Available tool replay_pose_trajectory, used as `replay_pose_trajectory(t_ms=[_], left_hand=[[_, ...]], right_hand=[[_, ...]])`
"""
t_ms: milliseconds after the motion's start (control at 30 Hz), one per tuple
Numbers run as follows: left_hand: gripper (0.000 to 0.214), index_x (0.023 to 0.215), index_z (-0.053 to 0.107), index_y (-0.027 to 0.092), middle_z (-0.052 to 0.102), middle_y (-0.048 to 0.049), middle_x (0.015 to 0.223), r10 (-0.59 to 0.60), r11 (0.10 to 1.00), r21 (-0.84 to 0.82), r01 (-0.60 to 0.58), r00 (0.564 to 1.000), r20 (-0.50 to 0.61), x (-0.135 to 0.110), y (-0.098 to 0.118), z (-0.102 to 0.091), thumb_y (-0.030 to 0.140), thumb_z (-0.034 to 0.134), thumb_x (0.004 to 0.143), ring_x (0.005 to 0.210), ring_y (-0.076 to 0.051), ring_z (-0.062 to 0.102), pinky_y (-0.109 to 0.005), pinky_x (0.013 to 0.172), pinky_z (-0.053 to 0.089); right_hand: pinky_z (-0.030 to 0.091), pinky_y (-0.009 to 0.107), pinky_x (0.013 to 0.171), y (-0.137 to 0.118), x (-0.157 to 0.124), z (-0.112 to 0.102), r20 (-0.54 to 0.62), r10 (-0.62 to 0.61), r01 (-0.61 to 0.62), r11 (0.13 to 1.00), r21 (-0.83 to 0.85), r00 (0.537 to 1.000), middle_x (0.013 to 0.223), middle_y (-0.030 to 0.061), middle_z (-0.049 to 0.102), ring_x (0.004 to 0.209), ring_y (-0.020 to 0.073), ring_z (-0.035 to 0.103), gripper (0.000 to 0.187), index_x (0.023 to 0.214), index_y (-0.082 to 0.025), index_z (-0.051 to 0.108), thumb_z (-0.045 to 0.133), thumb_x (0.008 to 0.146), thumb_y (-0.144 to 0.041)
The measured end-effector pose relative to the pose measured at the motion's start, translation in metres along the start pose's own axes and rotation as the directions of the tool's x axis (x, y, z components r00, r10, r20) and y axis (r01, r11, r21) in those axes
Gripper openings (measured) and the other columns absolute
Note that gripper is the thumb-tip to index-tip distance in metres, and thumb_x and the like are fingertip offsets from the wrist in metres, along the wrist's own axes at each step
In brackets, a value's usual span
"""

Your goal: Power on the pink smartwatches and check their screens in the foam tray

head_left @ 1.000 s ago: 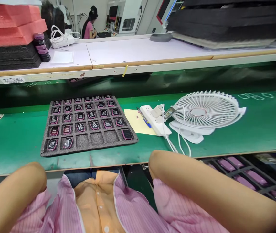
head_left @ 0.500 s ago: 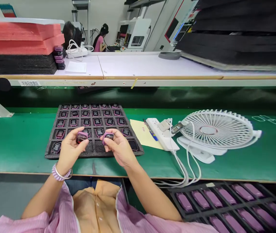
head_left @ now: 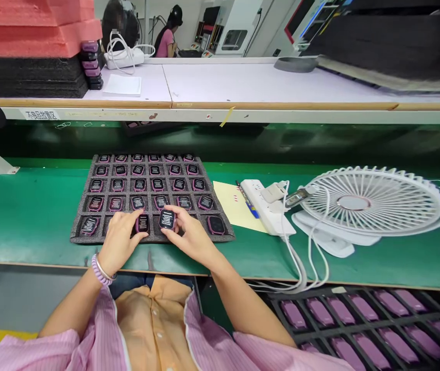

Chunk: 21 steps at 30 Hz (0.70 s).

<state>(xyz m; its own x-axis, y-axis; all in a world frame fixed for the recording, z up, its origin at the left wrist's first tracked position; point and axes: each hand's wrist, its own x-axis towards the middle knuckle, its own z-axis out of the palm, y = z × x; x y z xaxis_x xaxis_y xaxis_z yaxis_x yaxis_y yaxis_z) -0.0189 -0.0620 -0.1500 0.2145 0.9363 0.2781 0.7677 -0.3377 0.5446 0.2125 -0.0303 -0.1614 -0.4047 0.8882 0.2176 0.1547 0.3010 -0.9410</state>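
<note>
Closest to me are the person's pink sleeves, and low on the right a dark tray of purple pieces sits below the bench. White cables spill over the edge of the green bench, to the right of the right forearm. The left hand, half curled, pinches one purple-rimmed watch between thumb and fingers at the third front-row compartment of a grey foam tray; I can't tell whether it is fully seated. The right hand, also partly closed, grips a second watch by its edges, its lit screen facing up, over the same row. Both hands hide bits of that row; the rows behind hold more watches.

Just right of the foam tray lies yellow paper with a blue pen, overlapped by a loaded power strip. Next to that, a white fan fills much of the bench's right side. Beyond, a raised shelf crosses the view, bearing red foam at left and a dark stack at right. Past it, a co-worker in pink is near a white machine.
</note>
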Motion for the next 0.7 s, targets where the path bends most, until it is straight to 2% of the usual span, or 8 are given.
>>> replay_pose_trajectory(t_ms=[100, 200, 300, 367, 433, 500, 567, 700], left_hand=[[0.050, 0.137, 0.062, 0.023, 0.064, -0.0113, 0.114, 0.033, 0.964, 0.266, -0.033, 0.999, 0.006, 0.000, 0.001, 0.000, 0.029, 0.076, 0.089, 0.104, -0.029, 0.056, -0.048, 0.091, 0.053], [0.059, 0.142, 0.059, 0.021, 0.061, -0.0149, 0.120, 0.026, 0.902, 0.430, -0.028, 1.000, 0.010, 0.000, 0.007, -0.004, 0.030, 0.079, 0.087, 0.105, -0.032, 0.054, -0.049, 0.088, 0.054], [0.065, 0.144, 0.055, 0.018, 0.061, -0.0165, 0.122, 0.112, 0.870, 0.486, -0.082, 0.993, -0.033, 0.000, 0.015, -0.007, 0.035, 0.080, 0.087, 0.103, -0.032, 0.054, -0.048, 0.085, 0.053], [0.055, 0.140, 0.057, 0.019, 0.063, -0.0144, 0.117, 0.220, 0.889, 0.424, -0.173, 0.973, -0.065, -0.002, 0.022, -0.003, 0.035, 0.075, 0.091, 0.102, -0.031, 0.056, -0.045, 0.083, 0.053], [0.040, 0.134, 0.059, 0.018, 0.066, -0.0110, 0.109, 0.326, 0.906, 0.306, -0.293, 0.944, -0.060, -0.004, 0.031, 0.007, 0.032, 0.068, 0.097, 0.097, -0.027, 0.058, -0.041, 0.081, 0.052], [0.031, 0.127, 0.062, 0.018, 0.067, -0.0076, 0.101, 0.408, 0.898, 0.185, -0.398, 0.913, -0.013, -0.005, 0.041, 0.022, 0.031, 0.064, 0.099, 0.090, -0.023, 0.060, -0.038, 0.078, 0.053], [0.027, 0.124, 0.064, 0.018, 0.068, -0.0059, 0.099, 0.449, 0.887, 0.093, -0.452, 0.892, 0.045, -0.003, 0.051, 0.037, 0.030, 0.064, 0.099, 0.086, -0.021, 0.062, -0.036, 0.076, 0.054], [0.030, 0.126, 0.064, 0.017, 0.068, -0.0072, 0.102, 0.460, 0.887, 0.002, -0.462, 0.883, 0.094, 0.007, 0.066, 0.057, 0.028, 0.067, 0.097, 0.088, -0.021, 0.063, -0.035, 0.080, 0.058]], right_hand=[[0.053, 0.051, 0.102, 0.003, 0.003, -0.002, 0.045, -0.138, 0.144, 0.907, -0.395, 0.989, 0.123, 0.0137, 0.057, 0.112, 0.0303, 0.060, 0.047, 0.134, -0.022, 0.062, 0.072, 0.089, -0.020], [0.051, 0.054, 0.104, 0.000, 0.002, -0.009, 0.106, -0.150, 0.183, 0.800, -0.572, 0.983, 0.134, 0.0160, 0.053, 0.116, 0.0329, 0.057, 0.055, 0.141, -0.023, 0.060, 0.078, 0.089, -0.023], [0.051, 0.052, 0.102, -0.002, -0.006, -0.032, 0.004, -0.206, 0.157, 0.731, -0.664, 0.978, 0.137, 0.0178, 0.052, 0.116, 0.0333, 0.057, 0.049, 0.145, -0.022, 0.058, 0.069, 0.099, -0.028], [0.051, 0.050, 0.098, 0.000, -0.017, -0.054, -0.136, -0.244, 0.069, 0.679, -0.731, 0.960, 0.126, 0.0177, 0.057, 0.113, 0.0334, 0.059, 0.034, 0.136, -0.018, 0.064, 0.059, 0.104, -0.030], [0.052, 0.049, 0.089, 0.008, -0.028, -0.074, -0.257, -0.207, -0.098, 0.566, -0.819, 0.944, 0.109, 0.0163, 0.060, 0.102, 0.0341, 0.060, 0.027, 0.116, -0.015, 0.072, 0.054, 0.106, -0.033], [0.051, 0.047, 0.079, 0.018, -0.038, -0.087, -0.301, -0.117, -0.230, 0.409, -0.883, 0.946, 0.097, 0.0156, 0.060, 0.091, 0.0343, 0.060, 0.027, 0.105, -0.014, 0.075, 0.055, 0.106, -0.033], [0.050, 0.045, 0.075, 0.027, -0.045, -0.090, -0.278, -0.050, -0.248, 0.322, -0.914, 0.959, 0.098, 0.0169, 0.060, 0.090, 0.0349, 0.058, 0.026, 0.109, -0.013, 0.075, 0.055, 0.105, -0.029], [0.051, 0.049, 0.086, 0.031, -0.051, -0.084, -0.226, -0.087, -0.169, 0.424, -0.890, 0.970, 0.115, 0.0204, 0.060, 0.102, 0.0361, 0.058, 0.025, 0.119, -0.013, 0.070, 0.055, 0.104, -0.025]])
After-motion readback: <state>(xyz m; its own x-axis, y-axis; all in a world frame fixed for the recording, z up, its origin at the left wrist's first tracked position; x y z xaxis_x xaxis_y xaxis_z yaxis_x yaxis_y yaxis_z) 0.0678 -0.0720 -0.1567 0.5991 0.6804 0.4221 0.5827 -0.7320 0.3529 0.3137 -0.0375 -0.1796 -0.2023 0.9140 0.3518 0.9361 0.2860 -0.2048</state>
